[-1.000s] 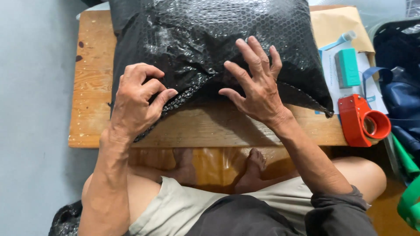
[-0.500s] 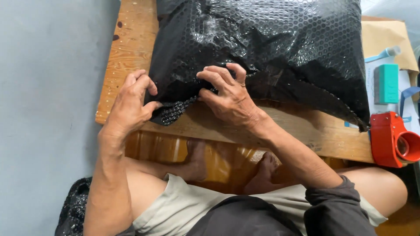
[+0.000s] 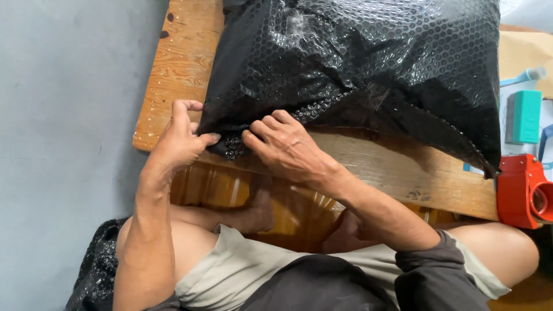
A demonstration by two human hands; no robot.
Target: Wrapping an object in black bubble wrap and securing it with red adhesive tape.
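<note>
A bulky parcel wrapped in black bubble wrap [image 3: 357,75] lies on a low wooden table [image 3: 178,63]. My left hand [image 3: 178,141] pinches the wrap's near-left corner at the table's front edge. My right hand [image 3: 285,144] rests next to it, fingers pressing and gripping the same loose corner flap. The two hands almost touch at the corner.
A red tape dispenser [image 3: 521,190] sits at the table's right end. A teal rectangular block [image 3: 523,116] and a brown envelope [image 3: 524,52] lie behind it. Grey floor lies to the left. More black bubble wrap [image 3: 92,270] lies by my left leg.
The view shifted so the parcel sits further right. My right hand slid left from the parcel's middle to its near-left corner, joining my left hand, and both now pinch the flap.
</note>
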